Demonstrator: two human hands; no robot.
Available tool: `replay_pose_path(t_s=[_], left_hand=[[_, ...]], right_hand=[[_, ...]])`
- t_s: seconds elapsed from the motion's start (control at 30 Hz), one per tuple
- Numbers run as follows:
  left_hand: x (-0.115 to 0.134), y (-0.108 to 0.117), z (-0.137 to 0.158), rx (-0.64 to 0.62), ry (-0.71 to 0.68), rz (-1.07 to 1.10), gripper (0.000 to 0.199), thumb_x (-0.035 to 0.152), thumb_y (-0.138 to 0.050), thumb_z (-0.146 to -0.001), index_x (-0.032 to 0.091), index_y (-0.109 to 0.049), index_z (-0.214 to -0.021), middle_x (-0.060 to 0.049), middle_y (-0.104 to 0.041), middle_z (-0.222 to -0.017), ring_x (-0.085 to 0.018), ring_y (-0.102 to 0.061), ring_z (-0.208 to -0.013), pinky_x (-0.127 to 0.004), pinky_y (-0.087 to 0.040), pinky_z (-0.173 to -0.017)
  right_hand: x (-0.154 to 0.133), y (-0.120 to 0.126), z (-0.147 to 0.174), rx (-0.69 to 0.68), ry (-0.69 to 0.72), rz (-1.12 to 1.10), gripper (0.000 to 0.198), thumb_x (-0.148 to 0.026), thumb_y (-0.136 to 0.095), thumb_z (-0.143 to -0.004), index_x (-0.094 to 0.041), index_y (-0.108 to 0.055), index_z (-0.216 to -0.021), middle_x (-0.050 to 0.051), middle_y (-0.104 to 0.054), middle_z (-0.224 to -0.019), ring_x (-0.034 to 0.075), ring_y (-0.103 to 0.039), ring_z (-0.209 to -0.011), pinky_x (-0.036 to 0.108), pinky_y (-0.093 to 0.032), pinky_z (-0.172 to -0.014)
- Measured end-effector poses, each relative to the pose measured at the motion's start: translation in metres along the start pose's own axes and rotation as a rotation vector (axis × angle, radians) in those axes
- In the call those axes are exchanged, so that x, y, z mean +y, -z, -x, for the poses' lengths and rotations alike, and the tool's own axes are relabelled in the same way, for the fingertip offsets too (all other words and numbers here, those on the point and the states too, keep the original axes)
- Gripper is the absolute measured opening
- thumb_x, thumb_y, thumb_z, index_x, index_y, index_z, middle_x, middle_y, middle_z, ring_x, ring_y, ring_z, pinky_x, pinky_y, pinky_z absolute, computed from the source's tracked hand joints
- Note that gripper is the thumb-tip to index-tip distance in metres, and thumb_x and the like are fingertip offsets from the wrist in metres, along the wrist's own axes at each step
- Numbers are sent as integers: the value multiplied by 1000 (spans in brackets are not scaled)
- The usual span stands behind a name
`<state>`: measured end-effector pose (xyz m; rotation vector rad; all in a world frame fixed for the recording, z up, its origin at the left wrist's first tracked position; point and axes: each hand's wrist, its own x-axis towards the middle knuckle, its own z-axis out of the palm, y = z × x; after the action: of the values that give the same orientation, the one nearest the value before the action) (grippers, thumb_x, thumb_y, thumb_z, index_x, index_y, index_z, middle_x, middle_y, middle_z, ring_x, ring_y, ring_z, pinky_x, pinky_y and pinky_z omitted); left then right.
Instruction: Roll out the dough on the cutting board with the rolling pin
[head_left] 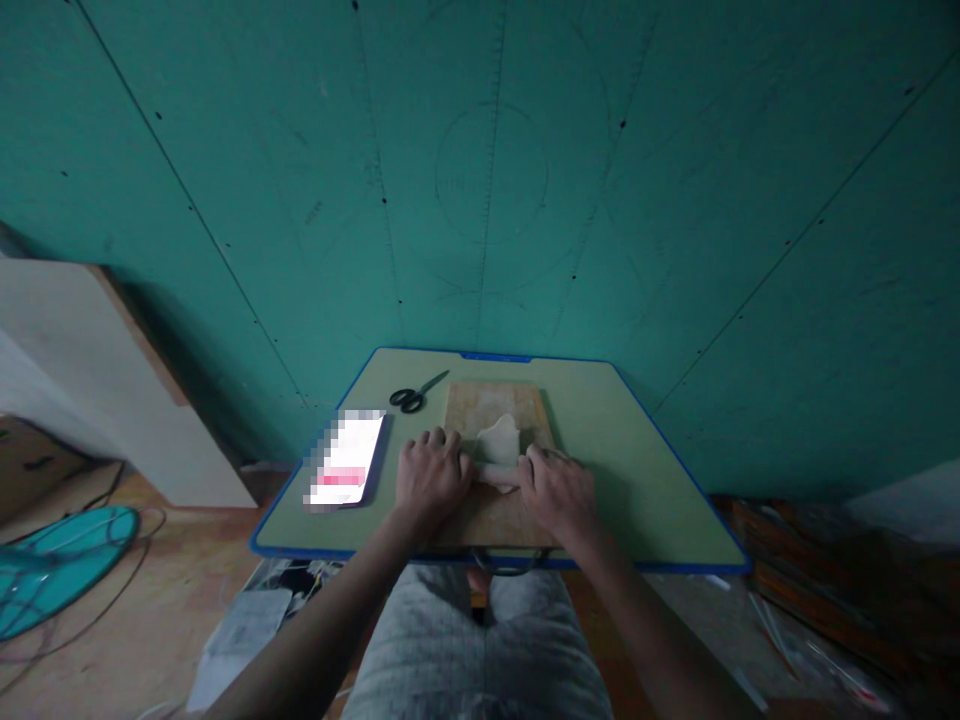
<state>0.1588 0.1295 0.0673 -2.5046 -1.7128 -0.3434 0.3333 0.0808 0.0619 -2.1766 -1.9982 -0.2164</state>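
A flattened piece of pale dough (499,440) lies on a wooden cutting board (491,400). Across the dough rests a rolling pin (496,474), its middle showing between my hands. My left hand (433,477) is closed over the pin's left end. On the other side, my right hand (556,488) is curled round the right end. Both ends of the pin are hidden under my fingers. Some dough shows on the near side of the pin as well.
The board sits on a small green table with a blue edge (652,480). Black-handled scissors (416,396) lie at the back left, and a lit, partly blurred phone or tablet (349,460) at the left. A green wall (491,200) stands behind the table.
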Motion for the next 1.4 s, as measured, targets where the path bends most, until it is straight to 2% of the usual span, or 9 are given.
replay_pose_path(t_s=[0.2,0.43,0.63,0.77,1.0,1.13,1.2,1.27,1.4], left_hand=[[-2,-2,12,25,-48,56,32,32,-31,-95,20,-60,-100,-11,-62,-108,-27,-53,-98,-40,-40,-81],[-3,-3,22,44,-77,92,34,33,-30,-96,20,-58,-111,-12,-57,-122,-28,-50,-110,-43,-39,-90],[-8,-2,25,0,-154,94,36,39,-29,-98,21,-61,-98,-9,-62,-105,-25,-56,-95,-39,-42,-79],[-19,-7,24,40,-232,113,38,46,-35,-97,20,-62,-96,-10,-64,-106,-25,-56,-100,-38,-43,-83],[-27,2,12,-7,-300,248,32,38,-39,-96,19,-65,-95,-8,-68,-100,-22,-61,-96,-36,-45,-86],[-38,13,-7,102,-63,580,43,42,-27,-98,19,-63,-100,-8,-69,-101,-20,-64,-95,-32,-48,-83],[-42,13,-18,103,65,734,48,43,-21,-98,18,-61,-102,-8,-70,-96,-19,-66,-88,-30,-49,-77],[-41,8,-28,0,99,750,46,40,-24,-97,16,-62,-101,-9,-71,-92,-19,-67,-84,-28,-49,-72],[-16,-2,-41,-241,60,486,37,39,-37,-93,17,-66,-102,-13,-72,-101,-24,-68,-93,-30,-47,-74]], right_hand=[[-1,-1,9,64,83,-1,33,-32,-30,-98,-21,-59,-87,9,-66,-89,22,-56,-89,32,-32,-74],[0,2,22,63,165,26,30,-38,-35,-98,-21,-58,-87,9,-61,-92,23,-50,-89,35,-29,-77],[4,-2,23,102,189,0,28,-38,-39,-97,-21,-58,-86,7,-61,-90,22,-51,-89,33,-30,-76],[8,-7,17,119,174,-66,31,-36,-37,-98,-22,-59,-82,4,-63,-88,19,-55,-90,30,-32,-77],[13,1,3,-7,53,-114,46,-38,-30,-100,-23,-67,-79,5,-72,-86,18,-65,-80,28,-37,-67],[31,9,-4,-60,-98,-90,55,-43,-28,-99,-20,-72,-76,11,-74,-85,20,-68,-76,29,-38,-63],[49,7,-6,-82,-196,-121,57,-44,-28,-99,-18,-73,-76,13,-74,-85,20,-68,-76,28,-38,-62],[69,3,-6,-95,-278,-198,58,-45,-28,-99,-17,-73,-74,14,-74,-83,19,-67,-74,26,-37,-60],[99,-7,-3,-61,-389,-409,55,-45,-31,-95,-17,-71,-69,11,-70,-68,18,-64,-67,25,-37,-57]])
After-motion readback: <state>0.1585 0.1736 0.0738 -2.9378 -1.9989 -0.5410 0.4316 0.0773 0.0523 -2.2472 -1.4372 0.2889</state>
